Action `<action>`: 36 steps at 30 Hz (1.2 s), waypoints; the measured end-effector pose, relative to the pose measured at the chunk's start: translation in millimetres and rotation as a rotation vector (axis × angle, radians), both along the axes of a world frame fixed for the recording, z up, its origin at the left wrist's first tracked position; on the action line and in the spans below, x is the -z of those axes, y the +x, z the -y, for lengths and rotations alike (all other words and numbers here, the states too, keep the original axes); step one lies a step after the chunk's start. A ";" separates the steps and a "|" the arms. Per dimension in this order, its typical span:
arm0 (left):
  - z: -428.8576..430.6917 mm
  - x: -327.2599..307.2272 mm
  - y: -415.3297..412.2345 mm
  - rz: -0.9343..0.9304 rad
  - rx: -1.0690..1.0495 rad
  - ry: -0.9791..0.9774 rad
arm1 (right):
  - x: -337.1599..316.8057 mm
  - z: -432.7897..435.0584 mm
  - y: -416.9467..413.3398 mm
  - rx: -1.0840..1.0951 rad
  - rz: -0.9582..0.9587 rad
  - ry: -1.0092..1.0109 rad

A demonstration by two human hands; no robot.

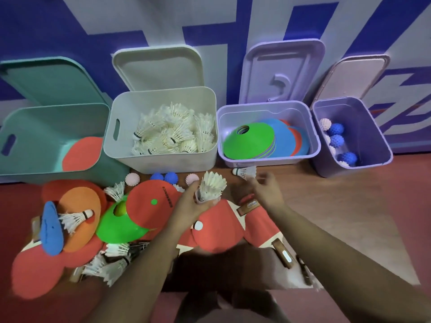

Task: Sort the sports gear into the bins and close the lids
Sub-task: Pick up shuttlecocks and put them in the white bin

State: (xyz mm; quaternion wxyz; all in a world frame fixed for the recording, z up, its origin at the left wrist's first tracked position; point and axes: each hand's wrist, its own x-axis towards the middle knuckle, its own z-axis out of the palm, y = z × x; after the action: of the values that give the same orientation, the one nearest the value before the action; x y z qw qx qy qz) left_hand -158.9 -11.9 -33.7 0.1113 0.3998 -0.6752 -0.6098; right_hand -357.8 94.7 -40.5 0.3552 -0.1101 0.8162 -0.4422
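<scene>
The shuttlecock bunch is clamped in the left hand, freeing the right hand, fingers parted, for the stray shuttlecock.

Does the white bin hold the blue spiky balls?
No, the white bin holds only shuttlecocks; the blue spiky balls lie in the small purple bin at the far right.

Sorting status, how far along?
Done: white bin holds shuttlecocks, lilac bin cones, purple bin spiky balls, teal bin one paddle. Left hand grips a shuttlecock bunch; right hand hovers beside a loose shuttlecock. Remaining: floor paddles, loose cones, loose balls; all four lids open.
</scene>
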 end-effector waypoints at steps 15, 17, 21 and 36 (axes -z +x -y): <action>-0.3 0.6 29.0 0.059 -0.142 -0.009 | 30.7 23.7 -13.3 -0.321 -0.336 0.162; -1.7 -5.6 32.5 0.067 -0.167 -0.023 | 11.9 10.1 -3.7 -0.471 -0.535 0.053; -2.8 -25.9 40.4 0.082 -0.161 -0.091 | -39.0 -1.5 12.2 -0.578 -0.508 -0.196; 58.5 -114.5 63.8 0.137 -0.056 -0.462 | -135.8 67.8 49.2 -0.853 -0.324 -0.477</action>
State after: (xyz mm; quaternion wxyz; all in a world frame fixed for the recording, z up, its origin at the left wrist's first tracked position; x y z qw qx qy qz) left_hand -95.1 -70.4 80.9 0.1704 0.4227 -0.7916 -0.4071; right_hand -308.5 26.9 95.3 0.3379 -0.5783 0.6197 -0.4091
